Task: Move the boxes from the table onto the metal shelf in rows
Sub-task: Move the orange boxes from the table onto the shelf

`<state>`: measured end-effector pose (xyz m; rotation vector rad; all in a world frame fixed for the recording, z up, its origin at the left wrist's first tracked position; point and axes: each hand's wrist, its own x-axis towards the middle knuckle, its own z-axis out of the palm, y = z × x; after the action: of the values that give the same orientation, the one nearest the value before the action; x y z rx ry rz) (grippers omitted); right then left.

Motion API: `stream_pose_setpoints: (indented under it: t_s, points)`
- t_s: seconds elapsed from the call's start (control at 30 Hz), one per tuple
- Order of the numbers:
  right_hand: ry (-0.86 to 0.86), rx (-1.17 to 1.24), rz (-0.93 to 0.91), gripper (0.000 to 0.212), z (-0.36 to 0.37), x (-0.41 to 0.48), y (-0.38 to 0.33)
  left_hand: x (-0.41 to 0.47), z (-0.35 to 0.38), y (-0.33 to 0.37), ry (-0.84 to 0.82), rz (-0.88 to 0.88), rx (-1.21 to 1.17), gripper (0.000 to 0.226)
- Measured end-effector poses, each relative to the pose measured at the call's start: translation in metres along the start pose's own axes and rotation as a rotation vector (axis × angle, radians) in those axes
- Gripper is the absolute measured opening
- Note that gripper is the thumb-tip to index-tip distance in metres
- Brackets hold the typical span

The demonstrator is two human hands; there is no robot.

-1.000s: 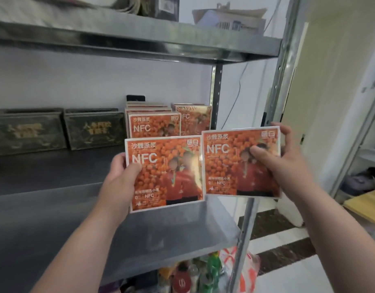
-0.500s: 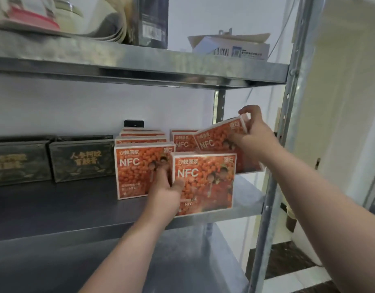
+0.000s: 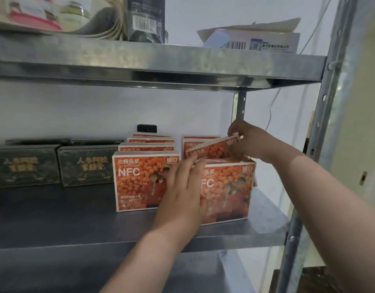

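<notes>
1. Two dark green boxes (image 3: 89, 166) with gold lettering stand side by side at the 9 o'clock end of the metal shelf (image 3: 55, 218), set well back from its front edge.
2. At 3 o'clock of them starts a row of orange boxes. The left-row front box (image 3: 137, 180) stands upright with its face forward. More boxes of the same kind are lined up behind it toward 12 o'clock. A small black object (image 3: 146, 128) sits by the wall behind that row.
3. The left hand (image 3: 182, 193) reaches in from 6 o'clock. Its fingers are straight and close together, laid flat across the seam between the two front boxes. It grips nothing.
4. The right-row front box (image 3: 228, 191) stands upright just beside the left-row front box, at its 3 o'clock. It is a little nearer the shelf's front edge.
5. At 12 o'clock of it is the tilted box (image 3: 212, 148), held aslant with its left end low and its right end raised. The low end lies by the left fingertips; whether they touch it cannot be told. More orange boxes stand behind.
6. The right hand (image 3: 245, 140) comes in from 4 o'clock and pinches the raised right corner of the tilted box.
7. Overhead at 12 o'clock runs the upper shelf (image 3: 161, 60). On it, toward 1 o'clock, is a white carton (image 3: 256, 39) with a barcode. The steel post (image 3: 322, 144) stands at 3 o'clock.
</notes>
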<state>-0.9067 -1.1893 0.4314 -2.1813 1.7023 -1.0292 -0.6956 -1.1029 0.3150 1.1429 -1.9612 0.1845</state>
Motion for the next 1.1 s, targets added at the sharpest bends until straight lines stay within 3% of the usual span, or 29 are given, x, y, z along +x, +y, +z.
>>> stream_pose_setpoints:
  t_s: [0.17, 0.27, 0.67, 0.83, 1.0, 1.1]
  points:
    - [-0.158, -0.468, -0.011, 0.027, -0.004, 0.023, -0.015, 0.011, 0.012, -0.004, 0.044, 0.062, 0.271, 0.087]
    - [-0.212, -0.603, 0.009, 0.031, 0.004, 0.036, -0.018, 0.018, 0.019, -0.009, 0.076, 0.136, 0.329, 0.086]
    - [-0.252, -0.509, 0.032, 0.015, 0.01, 0.046, -0.01, 0.039, 0.037, -0.017, -0.003, 0.075, 0.407, 0.088]
    - [-0.214, -0.459, 0.019, 0.029, 0.012, 0.041, -0.006, 0.041, 0.042, -0.018, 0.037, 0.069, 0.451, 0.086]
    - [0.009, -0.267, -0.185, 0.028, 0.021, 0.004, -0.002, 0.032, 0.036, -0.012, 0.079, 0.057, 0.461, 0.085]
    - [-0.01, -0.269, -0.304, 0.047, 0.033, -0.022, 0.002, 0.01, 0.029, -0.018, 0.119, 0.089, 0.392, 0.063]
